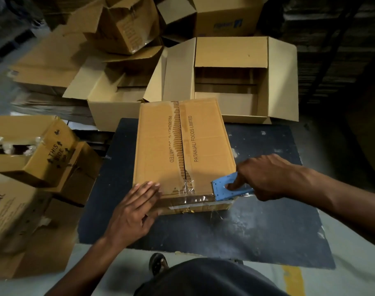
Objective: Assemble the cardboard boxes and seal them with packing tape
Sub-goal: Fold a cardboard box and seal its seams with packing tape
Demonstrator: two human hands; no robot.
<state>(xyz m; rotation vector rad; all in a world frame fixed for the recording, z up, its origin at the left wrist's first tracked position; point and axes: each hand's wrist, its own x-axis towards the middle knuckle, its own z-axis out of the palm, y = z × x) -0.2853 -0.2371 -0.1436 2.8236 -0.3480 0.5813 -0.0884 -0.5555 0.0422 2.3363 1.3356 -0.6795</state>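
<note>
A closed brown cardboard box (205, 146) printed PATANJALI FOODS LIMITED lies on a dark table (257, 227). Its two top flaps meet along a torn centre seam. A strip of clear packing tape (193, 198) runs along the box's near top edge. My left hand (135, 212) lies flat with straight fingers pressing the box's near left corner. My right hand (265, 178) grips a blue tape dispenser (225, 189) at the box's near right corner, with one finger through its handle hole.
Open empty boxes (229, 82) stand behind the table, with more boxes (127, 28) piled at the back. On the left sit an open box (37, 150) marked THIS SIDE UP and another carton (9, 212). My foot (159, 263) shows below the table edge.
</note>
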